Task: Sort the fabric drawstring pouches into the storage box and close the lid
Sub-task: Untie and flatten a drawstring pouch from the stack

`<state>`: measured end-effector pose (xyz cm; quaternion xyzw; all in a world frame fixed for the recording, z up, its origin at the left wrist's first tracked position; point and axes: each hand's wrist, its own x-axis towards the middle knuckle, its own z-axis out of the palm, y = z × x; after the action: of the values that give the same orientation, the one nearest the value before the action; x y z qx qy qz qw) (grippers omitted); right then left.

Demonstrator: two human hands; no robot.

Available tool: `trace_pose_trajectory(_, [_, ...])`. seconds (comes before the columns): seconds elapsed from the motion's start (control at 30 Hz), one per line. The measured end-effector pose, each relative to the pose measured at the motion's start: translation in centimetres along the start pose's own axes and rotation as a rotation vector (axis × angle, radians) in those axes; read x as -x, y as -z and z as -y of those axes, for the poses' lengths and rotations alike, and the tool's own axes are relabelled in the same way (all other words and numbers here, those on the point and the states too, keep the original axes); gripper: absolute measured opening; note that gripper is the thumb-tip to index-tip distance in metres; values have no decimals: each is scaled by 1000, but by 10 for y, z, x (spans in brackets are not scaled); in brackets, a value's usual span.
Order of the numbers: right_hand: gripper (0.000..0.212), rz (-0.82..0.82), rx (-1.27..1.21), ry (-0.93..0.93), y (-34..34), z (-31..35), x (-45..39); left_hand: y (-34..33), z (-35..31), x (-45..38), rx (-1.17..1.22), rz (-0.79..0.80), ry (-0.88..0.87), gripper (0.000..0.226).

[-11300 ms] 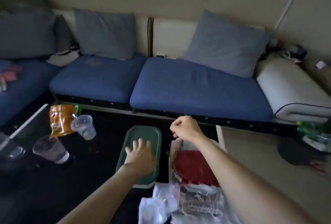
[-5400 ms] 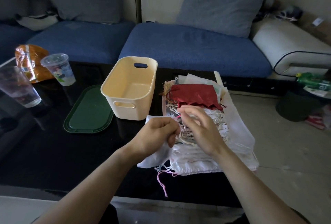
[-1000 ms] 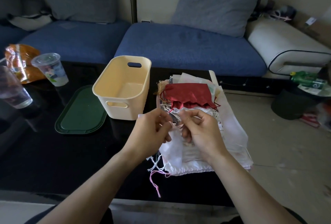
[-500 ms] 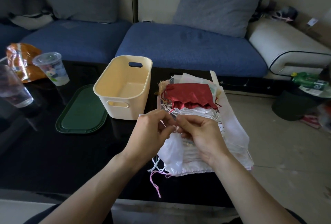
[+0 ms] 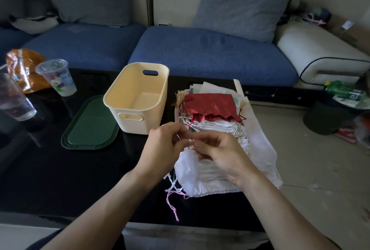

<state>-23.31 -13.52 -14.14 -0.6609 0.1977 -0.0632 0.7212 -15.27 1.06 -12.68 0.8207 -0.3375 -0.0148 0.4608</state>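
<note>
Fingertips of our left hand (image 5: 163, 146) and right hand (image 5: 221, 152) pinch the drawstring of a sheer white fabric pouch (image 5: 187, 168) over the pouch pile (image 5: 220, 127); beyond our left hand sits the open cream plastic storage box (image 5: 138, 97), its flat green lid (image 5: 91, 124) alongside.

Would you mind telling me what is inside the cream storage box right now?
The cream storage box shows only its bare floor and inner walls; no pouch is in it. The near wall hides a strip of the floor.

Living room — dim, daylit.
Blue sofa (image 5: 210, 49) with grey cushions (image 5: 242, 5) behind a glossy black table (image 5: 50, 169) — pale floor (image 5: 320, 169) at right.
</note>
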Motion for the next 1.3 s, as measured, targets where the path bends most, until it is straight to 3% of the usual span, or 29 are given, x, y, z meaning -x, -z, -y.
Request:
trace_pose_trajectory(0.37, [21,-15,-10,115,-3,2,1,8,-3,0,-54,-107,86,18])
trace_pose_trajectory(0.57, [22,-46,49,146,-8,-4,1,7,-1,0,-90,-17,136,3])
trace_pose_trajectory(0.77, [24,-48,65,121,-16,-8,3,1,7,4,-145,88,242,15])
trace_pose_trajectory(1.07, [27,-27,78,95,-16,-11,1,0,9,3,-25,181,375,25])
trace_pose_trajectory(1.3, [17,-11,277,222,-20,-13,1,-4,11,2,-15,158,414,20])
